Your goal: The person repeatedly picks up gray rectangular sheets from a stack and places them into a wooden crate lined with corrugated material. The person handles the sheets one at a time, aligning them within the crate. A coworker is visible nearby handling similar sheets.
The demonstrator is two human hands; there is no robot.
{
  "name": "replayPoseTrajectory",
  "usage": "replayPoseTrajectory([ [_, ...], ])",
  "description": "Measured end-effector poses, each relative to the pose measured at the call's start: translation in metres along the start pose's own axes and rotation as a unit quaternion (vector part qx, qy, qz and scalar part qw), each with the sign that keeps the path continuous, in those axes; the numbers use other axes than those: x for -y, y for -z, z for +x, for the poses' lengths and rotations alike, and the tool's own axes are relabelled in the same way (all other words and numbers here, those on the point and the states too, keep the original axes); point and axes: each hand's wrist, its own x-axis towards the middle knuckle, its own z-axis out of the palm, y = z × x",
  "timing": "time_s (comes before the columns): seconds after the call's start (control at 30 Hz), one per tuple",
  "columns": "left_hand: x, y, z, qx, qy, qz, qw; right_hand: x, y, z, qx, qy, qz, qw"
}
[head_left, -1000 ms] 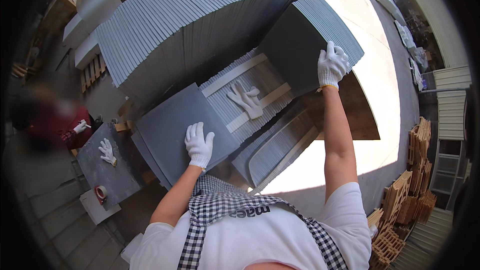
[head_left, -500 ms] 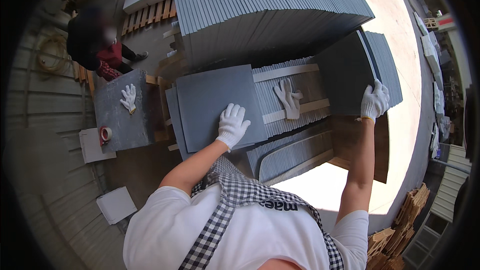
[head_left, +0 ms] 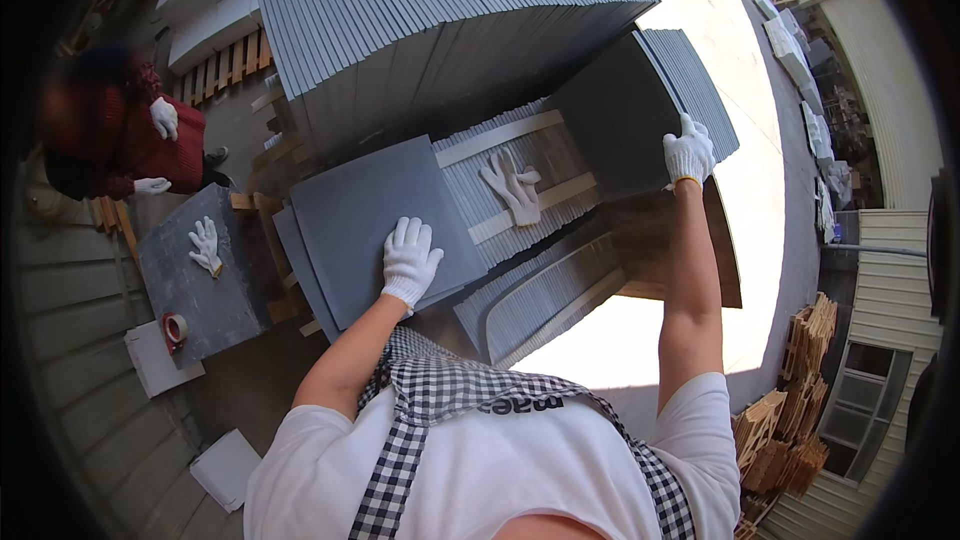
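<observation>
My left hand [head_left: 411, 262], in a white knit glove, lies flat with its fingers stretched on the top grey stone tile [head_left: 370, 205] of a small pile. At the right, my gloved right hand [head_left: 690, 152] grips the edge of a dark grey tile [head_left: 610, 110] that leans against a row of upright tiles [head_left: 695, 80]. Between my hands, a loose white glove [head_left: 513, 185] rests on a packed row of tiles [head_left: 470, 180] with pale strips across it. What the fingertips of my right hand do behind the edge is hidden.
A long row of upright tiles [head_left: 450, 30] stands on the far side. On the left, a grey block [head_left: 180, 280] carries another glove [head_left: 205, 244] and a tape roll [head_left: 175, 330]. Beyond it is a co-worker in a red garment [head_left: 120, 130]. Wooden pallets [head_left: 800, 380] stand at the lower right.
The whole view has shifted and turned a little. Both of my hands keep their places on the tiles. The co-worker now shows two white-gloved hands, away from the block.
</observation>
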Motion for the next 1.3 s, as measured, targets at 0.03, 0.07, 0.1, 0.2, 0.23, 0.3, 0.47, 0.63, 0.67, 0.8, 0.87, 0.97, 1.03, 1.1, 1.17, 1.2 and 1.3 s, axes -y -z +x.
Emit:
replayPoseTrajectory([
  [0.03,0.001,-0.003,0.0,-0.007,-0.005,0.003,1.0,-0.001,0.0,-0.001,0.0,-0.001,-0.005,1.0],
  [0.07,0.002,-0.005,-0.001,-0.015,-0.01,0.006,1.0,-0.002,0.0,-0.001,0.0,-0.002,-0.009,1.0],
  [0.1,0.002,-0.005,-0.002,-0.012,-0.007,0.009,1.0,-0.001,0.002,-0.004,0.0,-0.002,-0.013,1.0],
  [0.2,0.0,-0.003,-0.003,-0.003,0.002,0.014,1.0,0.003,0.014,-0.011,0.03,-0.007,0.085,0.996],
  [0.23,0.001,-0.002,-0.003,0.0,0.004,0.014,1.0,0.007,0.02,-0.014,0.063,-0.038,0.088,0.993],
  [0.3,0.001,0.001,-0.003,0.012,0.005,0.009,1.0,0.01,0.013,-0.015,0.058,-0.028,0.107,0.992],
  [0.47,0.003,0.01,-0.001,0.029,0.003,0.0,1.0,0.04,0.019,-0.025,0.138,0.078,0.013,0.987],
  [0.63,-0.004,0.011,0.008,0.003,0.058,-0.063,0.996,0.045,0.013,-0.034,0.119,0.188,0.071,0.972],
  [0.67,-0.008,0.01,0.011,-0.012,0.055,-0.082,0.995,0.041,0.014,-0.036,0.115,0.186,0.075,0.973],
  [0.8,-0.037,0.02,0.036,0.01,0.07,-0.188,0.98,0.038,0.067,-0.055,0.145,0.166,0.122,0.968],
  [0.87,-0.051,0.024,0.045,0.032,0.105,-0.272,0.956,0.036,0.1,-0.069,0.189,0.152,0.18,0.953],
  [0.97,-0.071,0.018,0.051,0.069,0.179,-0.381,0.904,0.023,0.132,-0.097,0.232,0.122,0.327,0.908],
  [1.03,-0.072,0.014,0.052,0.101,0.226,-0.414,0.876,0.021,0.144,-0.117,0.27,0.101,0.413,0.864],
  [1.1,-0.064,0.014,0.048,0.158,0.324,-0.573,0.736,0.035,0.16,-0.143,0.316,0.08,0.472,0.819],
  [1.17,-0.049,-0.009,0.033,0.092,0.383,-0.743,0.542,0.052,0.158,-0.169,0.348,0.066,0.512,0.783],
  [1.2,-0.043,-0.004,0.021,0.065,0.394,-0.748,0.53,0.055,0.151,-0.181,0.365,0.051,0.53,0.764],
  [1.3,-0.024,0.038,-0.006,-0.065,0.434,-0.721,0.535,0.076,0.1,-0.215,0.388,0.023,0.577,0.718],
])
